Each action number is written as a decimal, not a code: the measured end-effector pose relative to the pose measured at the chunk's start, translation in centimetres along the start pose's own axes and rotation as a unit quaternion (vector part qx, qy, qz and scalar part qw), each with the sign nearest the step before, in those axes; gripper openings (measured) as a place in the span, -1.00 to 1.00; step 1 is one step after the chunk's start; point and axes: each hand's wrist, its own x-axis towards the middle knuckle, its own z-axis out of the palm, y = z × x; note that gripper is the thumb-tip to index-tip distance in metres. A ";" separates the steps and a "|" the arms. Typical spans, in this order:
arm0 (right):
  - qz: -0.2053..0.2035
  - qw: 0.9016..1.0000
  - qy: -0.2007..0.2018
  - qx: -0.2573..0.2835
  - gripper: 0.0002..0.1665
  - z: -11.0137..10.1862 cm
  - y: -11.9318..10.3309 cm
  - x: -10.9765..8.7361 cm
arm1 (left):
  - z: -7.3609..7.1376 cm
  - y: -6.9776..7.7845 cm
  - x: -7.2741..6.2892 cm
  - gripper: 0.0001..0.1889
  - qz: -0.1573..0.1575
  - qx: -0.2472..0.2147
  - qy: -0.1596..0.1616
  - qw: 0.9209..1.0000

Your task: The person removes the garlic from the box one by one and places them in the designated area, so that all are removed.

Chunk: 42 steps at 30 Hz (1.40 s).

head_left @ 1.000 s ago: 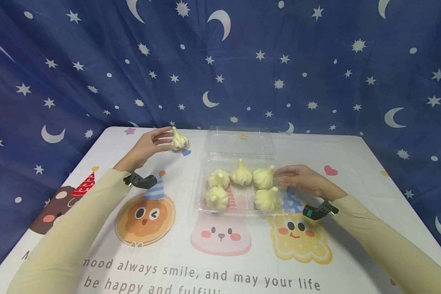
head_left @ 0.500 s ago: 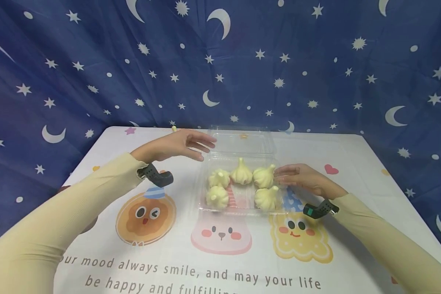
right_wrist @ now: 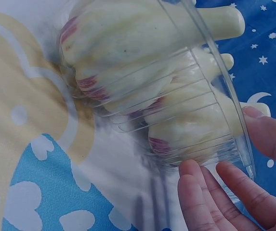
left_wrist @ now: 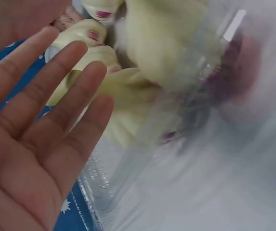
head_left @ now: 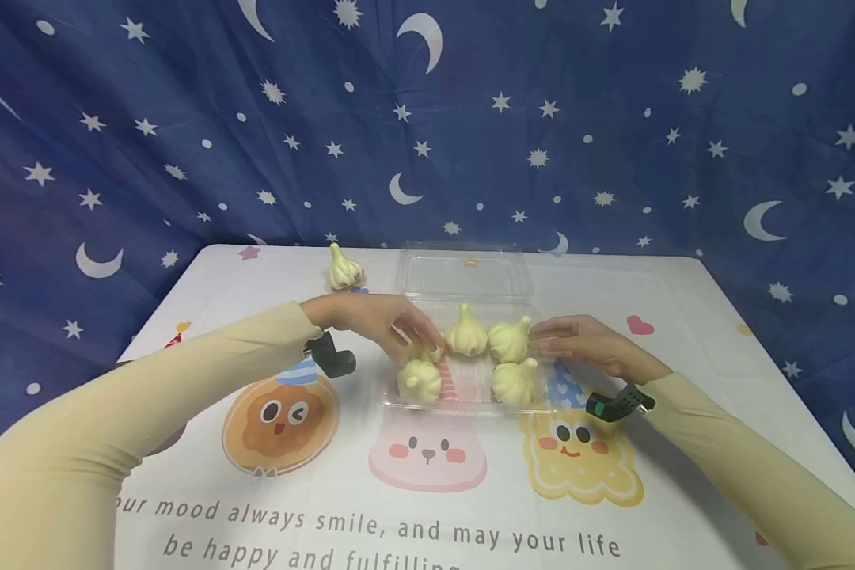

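Observation:
A clear plastic clamshell box [head_left: 473,405] stands with its lid laid back and holds several pale garlic bulbs. Over the bulb at its back left, partly hidden, reaches my left hand [head_left: 381,317]; in the left wrist view its fingers [left_wrist: 70,103] are extended beside blurred garlic. Contact there cannot be told. My right hand [head_left: 591,346] holds the box's right side. In the right wrist view the thumb is at the rim and the fingers [right_wrist: 195,187] are against the ribbed wall. Two bulbs [head_left: 511,340] sit just inside that wall.
Another garlic bulb [head_left: 345,269] lies outside the box at the back left of the table. The box's lid [head_left: 463,277] extends toward the table's far edge. A blue curtain [head_left: 513,182] hangs behind. The tablecloth [head_left: 356,451] has cartoon prints and writing.
My left hand has left the loose garlic bulb at the back and moved right and forward to the box's back-left bulb. My right hand has stayed at the box's right side.

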 end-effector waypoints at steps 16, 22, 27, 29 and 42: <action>-0.001 1.000 0.003 0.027 -0.34 0.1 -0.4 0.2 | 0.5 -1.2 2.0 -0.37 0.000 0.069 -0.036 0.997; -0.010 1.000 -0.002 0.024 -0.38 0.1 -0.4 0.3 | 0.3 -1.2 2.7 -0.37 -0.032 0.028 -0.068 0.997; -0.002 1.000 0.005 0.023 -0.37 0.2 -0.4 0.3 | 0.5 -1.0 3.0 -0.38 -0.039 0.030 -0.081 0.995; 0.005 1.000 0.009 0.023 -0.35 0.2 -0.4 0.3 | 0.6 -1.0 3.1 -0.38 -0.034 0.029 -0.091 0.995; 0.013 1.000 0.013 0.019 -0.33 0.3 -0.3 0.1 | 1.3 -1.0 3.8 -0.41 -0.072 0.075 -0.064 0.992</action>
